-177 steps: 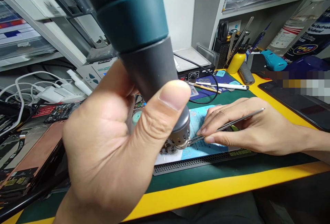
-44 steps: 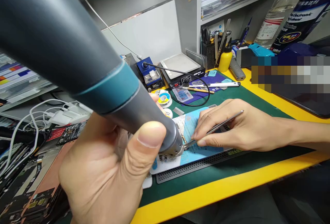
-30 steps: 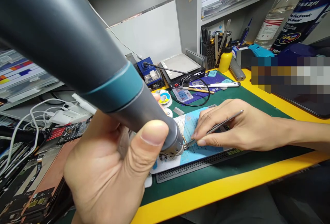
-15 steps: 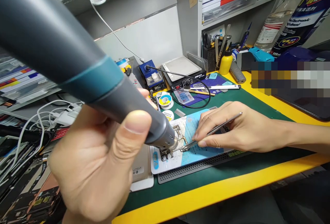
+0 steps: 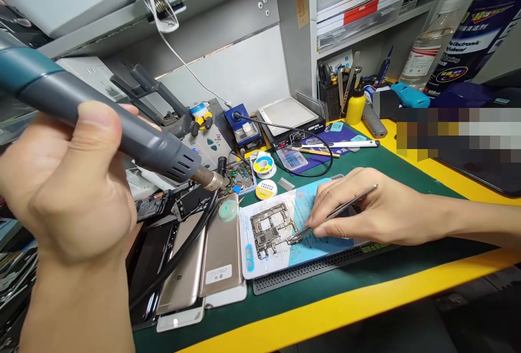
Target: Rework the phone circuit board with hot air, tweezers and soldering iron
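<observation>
1. Your single view sits on your head, facing forward and down across the worktop [image 5: 345, 304].
2. Your left grip [image 5: 77, 179] comes in close at frame left, your right grip [image 5: 378, 214] at frame right.
3. Beyond and above both grips, the shelves [image 5: 358, 27] stand farther off.

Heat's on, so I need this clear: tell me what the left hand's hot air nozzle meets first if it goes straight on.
Probably the small green circuit board just ahead of the hot air nozzle in the left hand. Depth is unclear, so the line may pass above it, towards the phone mainboard on the blue mat.
</observation>
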### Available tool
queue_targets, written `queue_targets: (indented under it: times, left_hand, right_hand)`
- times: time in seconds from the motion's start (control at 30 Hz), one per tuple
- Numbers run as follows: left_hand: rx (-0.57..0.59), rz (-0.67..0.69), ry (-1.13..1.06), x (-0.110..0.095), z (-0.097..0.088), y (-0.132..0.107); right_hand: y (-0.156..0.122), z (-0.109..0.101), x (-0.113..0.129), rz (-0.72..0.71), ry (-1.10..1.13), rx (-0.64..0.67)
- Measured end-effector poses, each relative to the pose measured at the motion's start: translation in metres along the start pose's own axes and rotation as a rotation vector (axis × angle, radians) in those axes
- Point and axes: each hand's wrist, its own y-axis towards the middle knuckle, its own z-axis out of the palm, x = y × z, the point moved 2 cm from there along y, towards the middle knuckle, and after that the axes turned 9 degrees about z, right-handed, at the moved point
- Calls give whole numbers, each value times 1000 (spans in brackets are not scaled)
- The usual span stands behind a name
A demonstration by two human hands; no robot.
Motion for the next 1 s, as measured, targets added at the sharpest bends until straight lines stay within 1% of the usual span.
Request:
queue_targets:
  times: [0.13, 0.27, 0.57, 0.67, 0.73, 0.9, 1.0]
  left_hand:
    - [-118, -56, -113, 0, 3, 7]
    - [-177, -28, -158, -1, 5, 10]
    - [-151, -24, -162, -6, 0, 13]
    - [-160, -22, -166, -6, -2, 14]
    - [-171, -16, -165, -6, -2, 13]
    - [-149, -39, -154, -8, -1, 11]
    - [-162, -25, -163, -9, -1, 9]
  right_hand:
    - [-1, 0, -1, 0, -6, 5]
    - [0, 1, -2, 0, -11, 3]
    - [1, 0, -4, 8, 0, -1]
    - [1, 1, -4, 11, 6, 0]
    - [1, 1, -4, 8, -1, -3]
    - [1, 1, -4, 15, -10, -4]
    - [0, 0, -4, 9, -9, -6]
